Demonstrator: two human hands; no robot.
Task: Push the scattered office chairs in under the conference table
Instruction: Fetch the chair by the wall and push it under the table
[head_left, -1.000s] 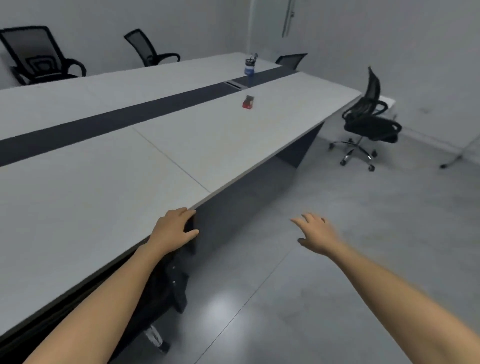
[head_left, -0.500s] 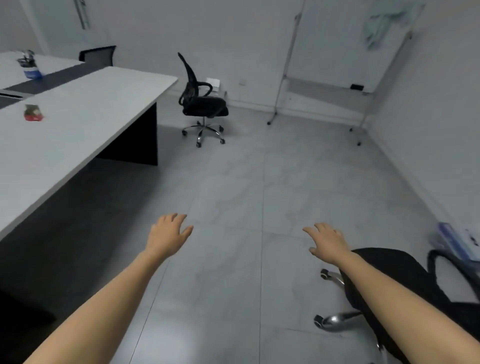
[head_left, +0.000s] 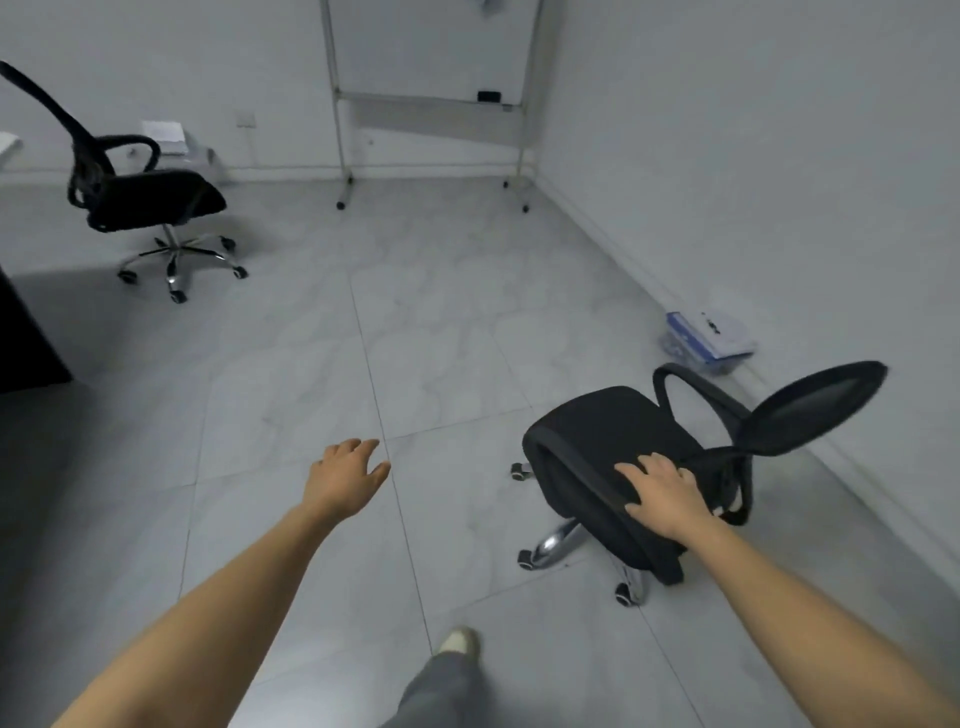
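Grey marbled floor tiles (head_left: 441, 322) run to white walls, with a whiteboard stand (head_left: 431, 104) in the far corner. The right hand (head_left: 662, 493) lies palm-down on the near chair (head_left: 613, 441), fingers (head_left: 631, 470) spread over the seat's near edge, thumb curled round it; its backrest (head_left: 810, 410) leans away to the right of the fingers, toward the wall. The left hand (head_left: 345, 475) hangs loosely open over bare floor, gripping nothing. 1 more chair (head_left: 150, 200) stands well beyond its fingertips, backrest to the left.
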